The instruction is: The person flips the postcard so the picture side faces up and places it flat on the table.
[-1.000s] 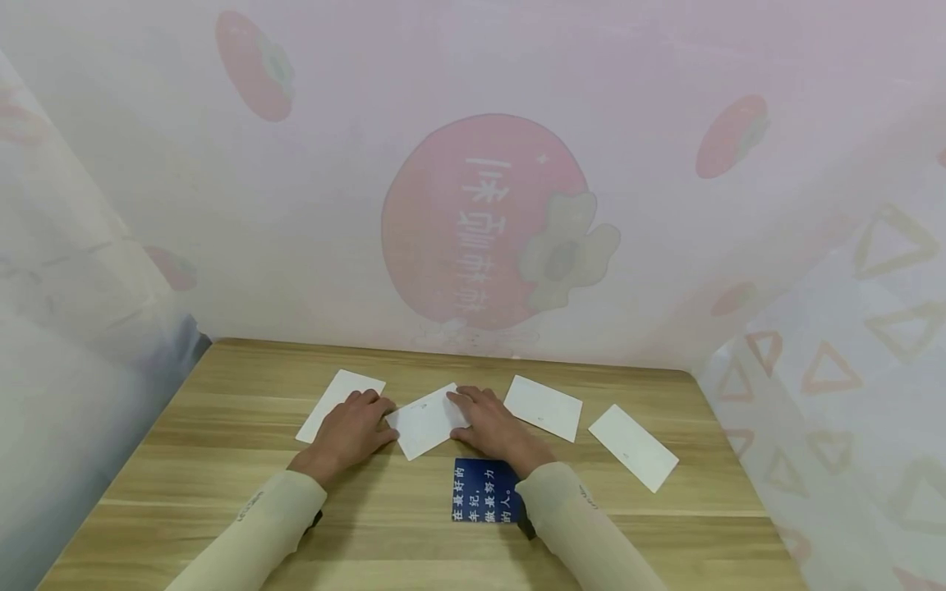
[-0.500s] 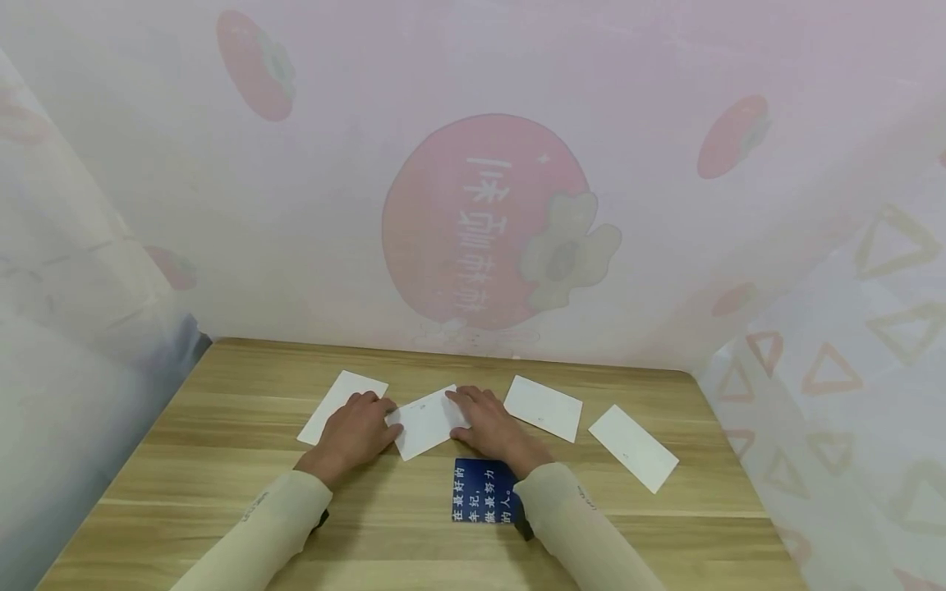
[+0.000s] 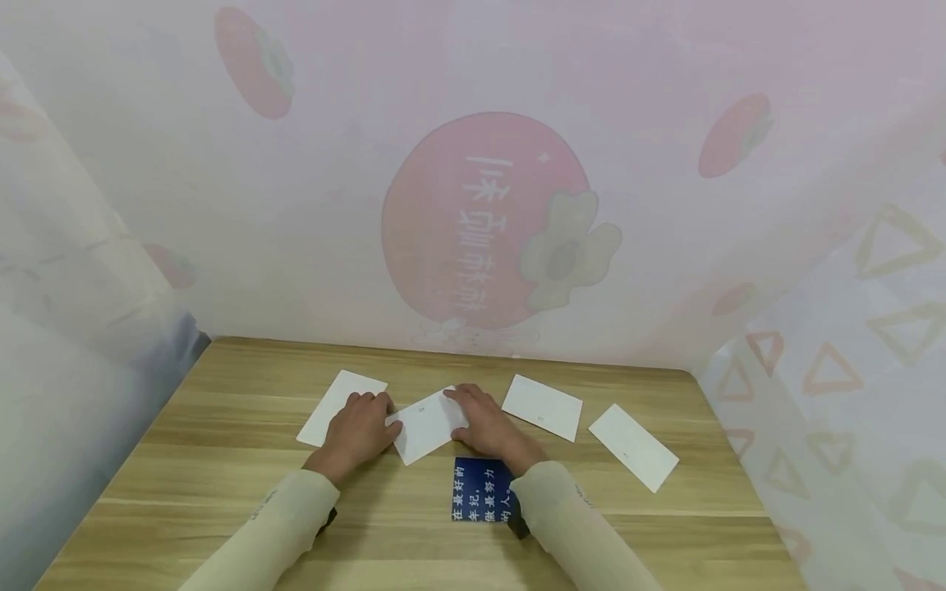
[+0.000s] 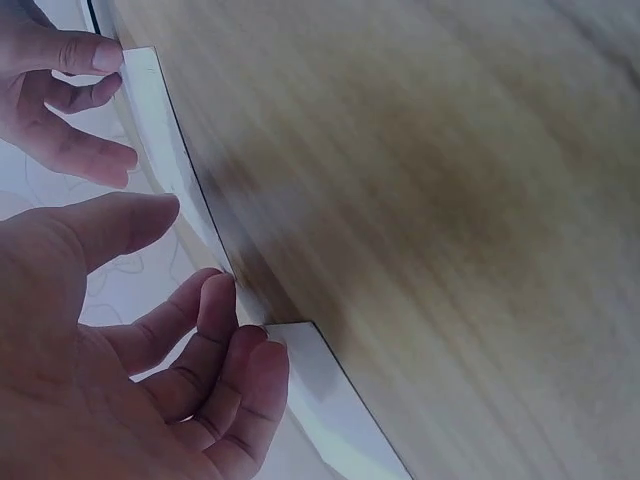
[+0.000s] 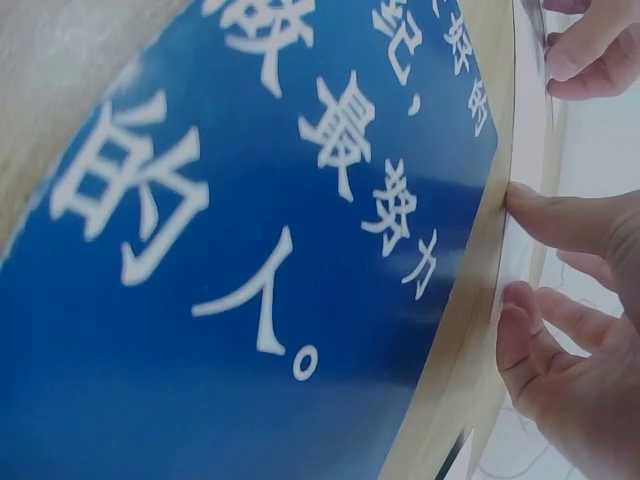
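Note:
A blank-looking white card (image 3: 427,427) with a tiny mark lies on the wooden table, between both hands in the head view. My left hand (image 3: 360,431) holds its left end, thumb on the card and fingers bent; this hand partly covers a second white card (image 3: 319,417). At the right end, my right hand (image 3: 486,423) grips the card with the thumb at the near edge and the index finger at the far corner. Below the right wrist lies a blue card (image 3: 473,491) with white characters, its right side hidden by the sleeve. That blue card (image 5: 230,340) fills much of the right wrist view.
Two more white cards, one slanted (image 3: 543,408) and one farther right (image 3: 634,449), lie on the table (image 3: 399,550). Behind its far edge hangs a pale curtain (image 3: 310,246) printed with fruit, and curtains enclose both sides.
My left forearm has shifted slightly right, and the left thumb now reaches a little farther over the card. The held card has turned slightly, while the other cards lie where they were.

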A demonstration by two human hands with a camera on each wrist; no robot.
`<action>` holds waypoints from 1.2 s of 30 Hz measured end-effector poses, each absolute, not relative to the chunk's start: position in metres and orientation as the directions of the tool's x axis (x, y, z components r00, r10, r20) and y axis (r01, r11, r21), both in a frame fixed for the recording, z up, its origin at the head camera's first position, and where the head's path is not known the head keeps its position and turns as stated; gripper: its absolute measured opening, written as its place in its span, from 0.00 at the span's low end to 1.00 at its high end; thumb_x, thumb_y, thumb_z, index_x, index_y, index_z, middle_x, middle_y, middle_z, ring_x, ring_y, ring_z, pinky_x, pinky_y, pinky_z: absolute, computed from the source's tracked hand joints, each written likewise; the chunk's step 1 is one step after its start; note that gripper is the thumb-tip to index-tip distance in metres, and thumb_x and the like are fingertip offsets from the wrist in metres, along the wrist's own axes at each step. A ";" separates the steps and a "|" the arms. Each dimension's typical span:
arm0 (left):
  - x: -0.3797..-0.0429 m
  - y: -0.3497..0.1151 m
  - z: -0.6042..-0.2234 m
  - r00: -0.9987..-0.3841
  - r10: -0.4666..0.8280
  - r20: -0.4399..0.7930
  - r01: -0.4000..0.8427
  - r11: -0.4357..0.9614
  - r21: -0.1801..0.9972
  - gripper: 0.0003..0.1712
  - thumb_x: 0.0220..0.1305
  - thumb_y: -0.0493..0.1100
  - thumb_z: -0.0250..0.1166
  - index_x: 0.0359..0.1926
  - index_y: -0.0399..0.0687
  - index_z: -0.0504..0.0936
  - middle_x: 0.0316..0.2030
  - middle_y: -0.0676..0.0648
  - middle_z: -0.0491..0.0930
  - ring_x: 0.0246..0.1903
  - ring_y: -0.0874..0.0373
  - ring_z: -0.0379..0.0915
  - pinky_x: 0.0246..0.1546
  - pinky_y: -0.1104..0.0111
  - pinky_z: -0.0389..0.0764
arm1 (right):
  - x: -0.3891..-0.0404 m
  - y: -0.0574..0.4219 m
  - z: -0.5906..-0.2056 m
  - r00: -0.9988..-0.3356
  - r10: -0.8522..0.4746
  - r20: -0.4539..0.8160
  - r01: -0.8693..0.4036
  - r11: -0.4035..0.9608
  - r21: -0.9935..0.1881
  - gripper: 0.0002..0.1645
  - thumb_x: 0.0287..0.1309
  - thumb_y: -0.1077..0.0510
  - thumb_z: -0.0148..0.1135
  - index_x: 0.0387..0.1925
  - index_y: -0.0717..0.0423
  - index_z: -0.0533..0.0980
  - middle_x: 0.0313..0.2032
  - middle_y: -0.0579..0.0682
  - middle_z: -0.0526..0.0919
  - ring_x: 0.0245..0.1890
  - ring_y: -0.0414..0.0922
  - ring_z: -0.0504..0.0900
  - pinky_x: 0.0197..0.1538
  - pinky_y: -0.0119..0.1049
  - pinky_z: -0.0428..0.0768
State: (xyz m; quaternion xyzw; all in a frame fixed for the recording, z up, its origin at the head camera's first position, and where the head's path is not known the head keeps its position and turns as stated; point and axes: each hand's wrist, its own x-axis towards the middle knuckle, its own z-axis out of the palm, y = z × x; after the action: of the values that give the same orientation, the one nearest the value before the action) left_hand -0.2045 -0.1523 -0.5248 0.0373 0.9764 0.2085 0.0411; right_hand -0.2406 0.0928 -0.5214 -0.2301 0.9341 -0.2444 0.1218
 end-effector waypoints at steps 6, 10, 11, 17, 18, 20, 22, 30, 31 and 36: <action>-0.202 -0.151 -0.519 -0.994 0.077 -0.073 0.039 0.906 0.422 0.19 0.72 0.48 0.70 0.53 0.38 0.84 0.47 0.38 0.82 0.48 0.42 0.74 0.46 0.48 0.82 | -0.240 0.091 -0.521 -0.884 -0.452 -0.121 -0.335 0.791 -0.512 0.44 0.70 0.59 0.74 0.82 0.51 0.67 0.82 0.56 0.65 0.81 0.59 0.66 0.81 0.55 0.69; -0.200 -0.147 -0.511 -0.993 0.049 -0.106 -0.002 0.901 0.434 0.19 0.73 0.49 0.68 0.50 0.35 0.84 0.43 0.38 0.81 0.45 0.43 0.74 0.41 0.50 0.81 | -0.240 0.088 -0.523 -0.906 -0.408 -0.114 -0.305 0.815 -0.493 0.45 0.68 0.57 0.76 0.82 0.51 0.67 0.82 0.58 0.64 0.80 0.62 0.66 0.80 0.58 0.70; -0.200 -0.146 -0.509 -0.993 0.043 -0.114 -0.011 0.900 0.436 0.19 0.74 0.49 0.67 0.48 0.35 0.84 0.41 0.39 0.81 0.44 0.43 0.73 0.40 0.51 0.80 | -0.239 0.086 -0.523 -0.912 -0.394 -0.116 -0.293 0.821 -0.490 0.45 0.68 0.58 0.76 0.82 0.51 0.67 0.83 0.58 0.63 0.80 0.63 0.66 0.80 0.59 0.70; -0.203 -0.145 -0.503 -0.991 0.017 -0.133 -0.046 0.888 0.458 0.16 0.75 0.49 0.63 0.36 0.39 0.81 0.30 0.43 0.77 0.34 0.48 0.71 0.28 0.60 0.72 | -0.233 0.076 -0.518 -0.934 -0.337 -0.123 -0.241 0.844 -0.480 0.45 0.67 0.63 0.74 0.82 0.53 0.67 0.83 0.62 0.61 0.78 0.68 0.66 0.79 0.63 0.70; -0.204 -0.145 -0.503 -0.991 0.014 -0.135 -0.051 0.884 0.464 0.16 0.75 0.49 0.63 0.35 0.40 0.81 0.29 0.44 0.78 0.33 0.48 0.71 0.27 0.61 0.71 | -0.233 0.075 -0.517 -0.936 -0.332 -0.118 -0.239 0.844 -0.480 0.45 0.66 0.64 0.74 0.81 0.54 0.68 0.83 0.62 0.61 0.78 0.69 0.67 0.79 0.63 0.71; -0.206 -0.145 -0.503 -0.991 0.005 -0.136 -0.061 0.878 0.476 0.17 0.76 0.49 0.62 0.38 0.39 0.84 0.31 0.44 0.80 0.32 0.49 0.72 0.27 0.62 0.71 | -0.232 0.075 -0.516 -0.941 -0.321 -0.111 -0.233 0.848 -0.476 0.45 0.66 0.64 0.74 0.81 0.54 0.68 0.82 0.63 0.62 0.77 0.70 0.68 0.78 0.63 0.71; -0.207 -0.146 -0.504 -0.991 -0.003 -0.136 -0.069 0.873 0.484 0.17 0.76 0.49 0.62 0.43 0.38 0.85 0.33 0.43 0.82 0.32 0.50 0.74 0.28 0.62 0.73 | -0.232 0.076 -0.515 -0.945 -0.311 -0.106 -0.225 0.846 -0.483 0.45 0.65 0.65 0.75 0.80 0.55 0.69 0.82 0.64 0.62 0.76 0.70 0.68 0.78 0.63 0.71; -0.207 -0.147 -0.503 -0.993 0.016 -0.120 -0.046 0.864 0.501 0.18 0.75 0.47 0.62 0.49 0.34 0.86 0.34 0.42 0.84 0.30 0.49 0.74 0.30 0.61 0.75 | -0.231 0.076 -0.515 -0.951 -0.285 -0.120 -0.188 0.842 -0.506 0.45 0.65 0.64 0.75 0.81 0.54 0.69 0.82 0.63 0.61 0.78 0.68 0.67 0.78 0.64 0.70; -0.207 -0.147 -0.503 -0.993 0.016 -0.117 -0.046 0.860 0.508 0.16 0.74 0.46 0.62 0.45 0.35 0.85 0.31 0.43 0.82 0.29 0.50 0.73 0.29 0.62 0.73 | -0.230 0.076 -0.515 -0.951 -0.285 -0.116 -0.190 0.842 -0.505 0.45 0.65 0.64 0.75 0.80 0.54 0.69 0.82 0.63 0.61 0.78 0.68 0.67 0.78 0.64 0.70; -0.206 -0.148 -0.504 -0.995 0.014 -0.102 -0.043 0.846 0.532 0.13 0.73 0.46 0.62 0.30 0.45 0.78 0.21 0.48 0.72 0.25 0.53 0.69 0.24 0.65 0.66 | -0.230 0.076 -0.517 -0.953 -0.284 -0.105 -0.197 0.843 -0.500 0.45 0.65 0.64 0.75 0.80 0.54 0.70 0.82 0.63 0.62 0.76 0.68 0.68 0.78 0.63 0.72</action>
State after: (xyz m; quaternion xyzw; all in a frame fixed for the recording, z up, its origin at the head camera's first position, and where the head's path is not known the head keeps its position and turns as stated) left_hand -0.2060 -0.1478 -0.5045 -0.0074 0.9593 0.2777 0.0512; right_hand -0.2301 0.0755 -0.5170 -0.1258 0.9560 -0.2500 0.0878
